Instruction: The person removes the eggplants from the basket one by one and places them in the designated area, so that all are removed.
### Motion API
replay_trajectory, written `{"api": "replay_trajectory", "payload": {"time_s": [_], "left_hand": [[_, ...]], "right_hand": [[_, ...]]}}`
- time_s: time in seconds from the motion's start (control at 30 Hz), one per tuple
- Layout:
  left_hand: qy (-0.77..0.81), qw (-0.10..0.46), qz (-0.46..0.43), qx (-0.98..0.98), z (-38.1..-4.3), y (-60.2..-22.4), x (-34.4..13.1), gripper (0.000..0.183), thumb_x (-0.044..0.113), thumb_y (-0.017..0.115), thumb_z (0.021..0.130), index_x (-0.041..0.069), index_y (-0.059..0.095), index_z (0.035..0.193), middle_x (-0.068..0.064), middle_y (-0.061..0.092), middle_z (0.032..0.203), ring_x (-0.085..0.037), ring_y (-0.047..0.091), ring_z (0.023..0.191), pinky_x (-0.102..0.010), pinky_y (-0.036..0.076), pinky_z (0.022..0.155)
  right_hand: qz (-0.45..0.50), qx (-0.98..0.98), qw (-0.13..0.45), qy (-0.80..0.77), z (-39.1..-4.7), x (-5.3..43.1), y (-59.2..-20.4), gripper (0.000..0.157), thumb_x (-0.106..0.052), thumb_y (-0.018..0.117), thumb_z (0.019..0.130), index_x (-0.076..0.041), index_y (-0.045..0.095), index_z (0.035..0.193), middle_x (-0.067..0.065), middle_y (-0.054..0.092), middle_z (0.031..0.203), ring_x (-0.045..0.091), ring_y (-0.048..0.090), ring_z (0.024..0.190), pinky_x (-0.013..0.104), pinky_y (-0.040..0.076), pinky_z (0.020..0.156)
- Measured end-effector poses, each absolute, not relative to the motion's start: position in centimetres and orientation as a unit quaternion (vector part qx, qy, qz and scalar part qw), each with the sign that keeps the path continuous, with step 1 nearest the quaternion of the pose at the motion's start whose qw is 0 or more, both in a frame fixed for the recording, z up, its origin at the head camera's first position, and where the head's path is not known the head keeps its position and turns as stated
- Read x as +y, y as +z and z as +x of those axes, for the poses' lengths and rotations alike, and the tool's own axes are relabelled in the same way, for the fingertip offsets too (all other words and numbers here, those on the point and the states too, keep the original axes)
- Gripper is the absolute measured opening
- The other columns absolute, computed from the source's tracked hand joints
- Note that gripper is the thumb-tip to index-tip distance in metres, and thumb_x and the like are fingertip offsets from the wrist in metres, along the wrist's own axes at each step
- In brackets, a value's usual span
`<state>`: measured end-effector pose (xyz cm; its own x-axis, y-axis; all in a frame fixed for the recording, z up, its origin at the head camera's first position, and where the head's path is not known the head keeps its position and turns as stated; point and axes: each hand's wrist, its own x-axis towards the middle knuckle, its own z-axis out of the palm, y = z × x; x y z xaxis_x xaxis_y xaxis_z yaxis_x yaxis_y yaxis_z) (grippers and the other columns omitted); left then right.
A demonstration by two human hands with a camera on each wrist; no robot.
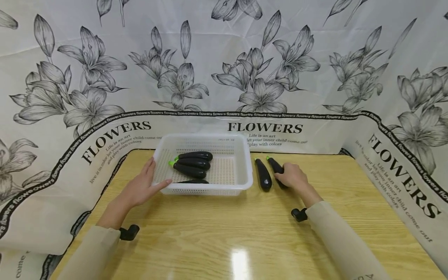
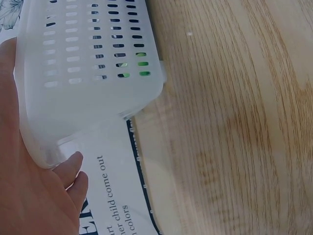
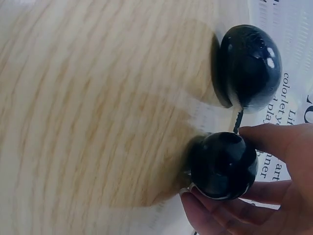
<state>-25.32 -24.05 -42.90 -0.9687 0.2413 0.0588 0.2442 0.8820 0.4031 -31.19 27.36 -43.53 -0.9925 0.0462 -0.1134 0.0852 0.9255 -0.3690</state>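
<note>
My left hand (image 1: 143,186) grips the left end of a white perforated plastic basket (image 1: 210,187), its thumb over the front rim. In the left wrist view the fingers wrap round the basket's corner (image 2: 93,105). Several dark eggplants (image 1: 190,170) with green stem ends lie inside, the front one partly hidden by the rim. To the right of the basket, my right hand (image 1: 293,177) holds an eggplant (image 1: 274,165) between thumb and fingers, close over the table. Beside it, another eggplant (image 1: 263,175) lies on the wood, its round end (image 3: 252,66) near my thumb.
The wood-grain table (image 1: 217,229) stretches in front of the basket and to the right. A white cloth (image 1: 196,124) with printed flowers and lettering hangs behind and at both sides. Small black devices (image 1: 129,232) sit on both wrists.
</note>
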Motion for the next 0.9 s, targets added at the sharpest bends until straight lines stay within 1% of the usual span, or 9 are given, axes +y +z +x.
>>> {"api": "replay_trajectory", "payload": {"time_s": [0.1, 0.2, 0.27, 0.37, 0.5, 0.6, 0.67, 0.8, 0.9], "left_hand": [[-0.211, 0.004, -0.126, -0.969, -25.4, -42.8, -24.0, 0.108, 0.072, 0.041, 0.099, -0.004, -0.002, 0.162, -0.022, -0.007, 0.170, -0.057, 0.032, 0.142, -0.069, 0.036, 0.109], [-0.211, 0.004, -0.123, -0.970, -25.3, -42.7, -24.0, 0.108, 0.073, 0.042, 0.099, -0.003, -0.002, 0.162, -0.021, -0.007, 0.170, -0.057, 0.032, 0.142, -0.069, 0.036, 0.108], [-0.210, 0.003, -0.122, -0.970, -25.3, -42.6, -24.0, 0.108, 0.073, 0.042, 0.099, -0.003, -0.002, 0.162, -0.022, -0.007, 0.170, -0.057, 0.033, 0.141, -0.070, 0.037, 0.107], [-0.209, 0.000, -0.122, -0.970, -25.2, -42.7, -23.9, 0.108, 0.073, 0.041, 0.099, -0.003, -0.003, 0.162, -0.022, -0.007, 0.170, -0.057, 0.033, 0.141, -0.069, 0.037, 0.107], [-0.210, -0.001, -0.122, -0.970, -25.2, -42.7, -23.9, 0.108, 0.073, 0.041, 0.099, -0.003, -0.003, 0.162, -0.022, -0.008, 0.170, -0.057, 0.031, 0.142, -0.069, 0.036, 0.108], [-0.210, -0.001, -0.122, -0.970, -25.3, -42.7, -24.0, 0.108, 0.073, 0.041, 0.098, -0.003, -0.002, 0.162, -0.021, -0.008, 0.170, -0.058, 0.034, 0.141, -0.069, 0.037, 0.107], [-0.210, 0.000, -0.123, -0.970, -25.3, -42.7, -24.0, 0.109, 0.073, 0.042, 0.098, -0.004, -0.002, 0.162, -0.021, -0.008, 0.170, -0.058, 0.036, 0.139, -0.069, 0.038, 0.107], [-0.211, 0.003, -0.124, -0.970, -25.3, -42.7, -24.1, 0.109, 0.074, 0.042, 0.098, -0.004, -0.001, 0.162, -0.021, -0.007, 0.170, -0.059, 0.038, 0.137, -0.069, 0.039, 0.106], [-0.211, 0.002, -0.124, -0.970, -25.3, -42.7, -24.2, 0.109, 0.074, 0.042, 0.098, -0.004, -0.001, 0.162, -0.021, -0.007, 0.170, -0.059, 0.039, 0.137, -0.068, 0.039, 0.105]], "right_hand": [[0.036, 0.979, 0.063, -0.191, -31.2, 27.4, -43.6, 0.039, -0.034, 0.062, 0.099, 0.004, 0.060, 0.106, 0.020, 0.063, 0.096, 0.031, 0.059, 0.079, 0.040, 0.046, 0.063], [0.034, 0.979, 0.062, -0.193, -31.2, 27.5, -43.7, 0.040, -0.036, 0.062, 0.100, 0.003, 0.060, 0.105, 0.019, 0.062, 0.094, 0.030, 0.058, 0.078, 0.038, 0.045, 0.062], [0.031, 0.979, 0.061, -0.194, -31.2, 27.7, -43.8, 0.042, -0.037, 0.061, 0.100, 0.004, 0.060, 0.106, 0.021, 0.063, 0.096, 0.031, 0.058, 0.079, 0.039, 0.045, 0.063], [0.027, 0.979, 0.058, -0.194, -31.0, 27.9, -43.9, 0.052, -0.039, 0.059, 0.101, 0.010, 0.059, 0.119, 0.029, 0.064, 0.108, 0.035, 0.060, 0.087, 0.045, 0.050, 0.069], [0.023, 0.980, 0.058, -0.189, -30.7, 28.1, -43.5, 0.064, -0.041, 0.056, 0.102, 0.014, 0.051, 0.137, 0.036, 0.057, 0.130, 0.045, 0.062, 0.106, 0.057, 0.052, 0.083], [0.020, 0.981, 0.061, -0.185, -30.5, 28.1, -43.1, 0.067, -0.041, 0.054, 0.103, 0.014, 0.048, 0.141, 0.037, 0.053, 0.137, 0.051, 0.057, 0.119, 0.062, 0.050, 0.091], [0.017, 0.981, 0.061, -0.182, -30.3, 28.1, -42.9, 0.067, -0.041, 0.054, 0.104, 0.014, 0.047, 0.142, 0.037, 0.051, 0.140, 0.053, 0.054, 0.124, 0.064, 0.048, 0.094], [0.012, 0.983, 0.059, -0.175, -30.1, 27.9, -42.5, 0.068, -0.041, 0.054, 0.104, 0.013, 0.046, 0.144, 0.036, 0.050, 0.143, 0.053, 0.050, 0.128, 0.066, 0.046, 0.098], [0.004, 0.983, 0.057, -0.172, -30.0, 27.8, -42.1, 0.067, -0.040, 0.054, 0.104, 0.012, 0.046, 0.145, 0.034, 0.052, 0.142, 0.052, 0.052, 0.128, 0.066, 0.046, 0.097]]}}
